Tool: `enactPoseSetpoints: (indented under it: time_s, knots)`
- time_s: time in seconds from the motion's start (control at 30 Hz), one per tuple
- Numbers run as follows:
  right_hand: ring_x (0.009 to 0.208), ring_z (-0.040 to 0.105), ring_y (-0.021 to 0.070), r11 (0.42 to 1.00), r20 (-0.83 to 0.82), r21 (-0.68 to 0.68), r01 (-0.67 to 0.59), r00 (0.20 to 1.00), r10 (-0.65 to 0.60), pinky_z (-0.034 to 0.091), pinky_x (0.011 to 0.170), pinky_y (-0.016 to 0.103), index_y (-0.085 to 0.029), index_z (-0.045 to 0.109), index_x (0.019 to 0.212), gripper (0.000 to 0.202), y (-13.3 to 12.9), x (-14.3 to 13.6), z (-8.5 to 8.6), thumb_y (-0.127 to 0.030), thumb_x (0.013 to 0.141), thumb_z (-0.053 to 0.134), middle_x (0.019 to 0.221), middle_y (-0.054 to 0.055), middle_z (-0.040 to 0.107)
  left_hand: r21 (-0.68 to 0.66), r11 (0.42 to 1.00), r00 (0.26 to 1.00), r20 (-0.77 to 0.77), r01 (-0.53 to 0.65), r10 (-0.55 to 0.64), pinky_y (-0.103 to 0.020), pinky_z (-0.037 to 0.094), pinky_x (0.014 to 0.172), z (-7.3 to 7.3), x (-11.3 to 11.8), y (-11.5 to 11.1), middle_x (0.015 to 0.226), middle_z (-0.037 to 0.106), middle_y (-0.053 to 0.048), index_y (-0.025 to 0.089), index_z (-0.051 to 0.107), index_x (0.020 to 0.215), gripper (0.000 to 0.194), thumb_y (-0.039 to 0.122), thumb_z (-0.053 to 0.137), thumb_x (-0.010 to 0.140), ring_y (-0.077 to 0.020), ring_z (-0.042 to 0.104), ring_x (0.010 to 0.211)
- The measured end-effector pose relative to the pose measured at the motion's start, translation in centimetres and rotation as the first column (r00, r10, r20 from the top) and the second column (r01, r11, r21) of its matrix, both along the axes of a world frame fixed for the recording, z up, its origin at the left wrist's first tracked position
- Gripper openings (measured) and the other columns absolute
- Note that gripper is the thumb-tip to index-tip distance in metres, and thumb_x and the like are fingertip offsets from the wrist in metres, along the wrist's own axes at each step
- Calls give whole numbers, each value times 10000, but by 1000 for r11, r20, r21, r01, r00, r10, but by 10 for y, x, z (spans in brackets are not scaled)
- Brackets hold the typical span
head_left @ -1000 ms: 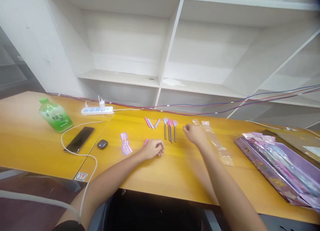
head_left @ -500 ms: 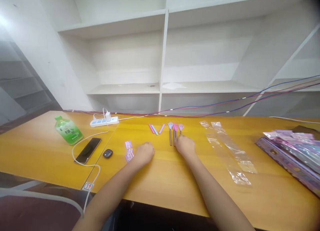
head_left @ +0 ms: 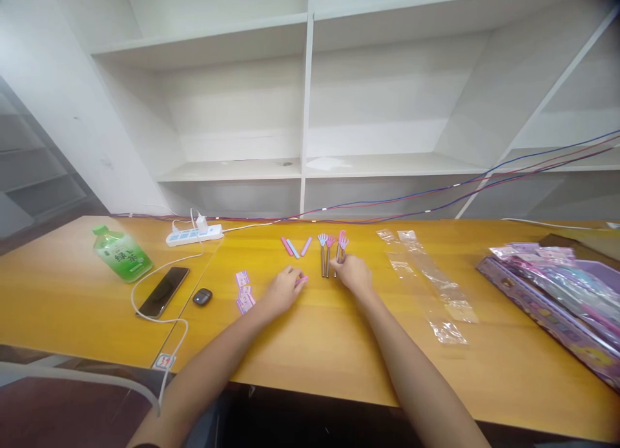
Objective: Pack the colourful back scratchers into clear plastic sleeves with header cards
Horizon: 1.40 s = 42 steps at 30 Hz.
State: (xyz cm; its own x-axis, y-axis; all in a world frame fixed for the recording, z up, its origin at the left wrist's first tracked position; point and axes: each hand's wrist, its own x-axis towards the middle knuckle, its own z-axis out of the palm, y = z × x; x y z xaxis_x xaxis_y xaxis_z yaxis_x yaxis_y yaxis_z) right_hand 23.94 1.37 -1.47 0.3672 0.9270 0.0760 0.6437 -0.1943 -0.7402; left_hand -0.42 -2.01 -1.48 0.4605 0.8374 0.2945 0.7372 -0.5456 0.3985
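My left hand (head_left: 283, 290) is closed on a small pink stick (head_left: 301, 280), whose end pokes out past the fingers. My right hand (head_left: 356, 275) pinches the metal shaft of a back scratcher with a pink claw head (head_left: 343, 242); the fingers partly cover it. Just left of it lie a blue-headed back scratcher (head_left: 323, 254) and a deeper pink one (head_left: 329, 257), side by side. Farther left on the table are a red-pink stick (head_left: 285, 245), a light blue stick (head_left: 292, 248) and a lilac stick (head_left: 306, 246). Small purple printed cards (head_left: 244, 292) lie beside my left wrist.
Clear plastic sleeves (head_left: 431, 274) lie right of my right hand. A purple box (head_left: 537, 299) of packaged items stands at far right. Leftward are a black earbud case (head_left: 202, 297), a phone (head_left: 165, 292), a green bottle (head_left: 123, 254), and a power strip (head_left: 194, 235) with a white cable.
A pink stick now shows in my left hand, which has turned slightly. My right hand has shifted the held back scratcher a little. The camera view has moved slightly.
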Motion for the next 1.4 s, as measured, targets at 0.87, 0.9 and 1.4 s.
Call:
enactPoseSetpoints:
  time_s: [0.87, 0.9, 1.4]
  knots:
    - [417, 400, 73, 834, -687, 514, -203, 485, 541, 289, 420, 236, -217, 583, 840, 413, -23, -54, 5, -605, 848, 727, 656, -24, 628, 38, 988, 949, 275, 148, -153, -287, 475, 846, 17, -48, 3, 1013, 708, -58, 214, 705, 1205, 366, 437, 440, 1084, -175, 639, 918]
    - [416, 396, 70, 834, -693, 522, -180, 480, 538, 287, 420, 234, -218, 580, 840, 404, -23, -54, 5, -593, 851, 728, 653, -29, 623, 36, 988, 949, 275, 148, -152, -287, 473, 842, 17, -49, 3, 1006, 706, -57, 214, 704, 1199, 367, 437, 436, 1085, -175, 637, 913]
    - [440, 390, 79, 822, -628, 476, -314, 533, 567, 316, 429, 257, -173, 759, 842, 470, -27, -51, 3, -636, 882, 686, 671, 24, 652, 59, 991, 958, 258, 116, -128, -297, 479, 819, 15, -51, 5, 956, 686, -54, 219, 708, 1232, 375, 446, 452, 1079, -171, 606, 853]
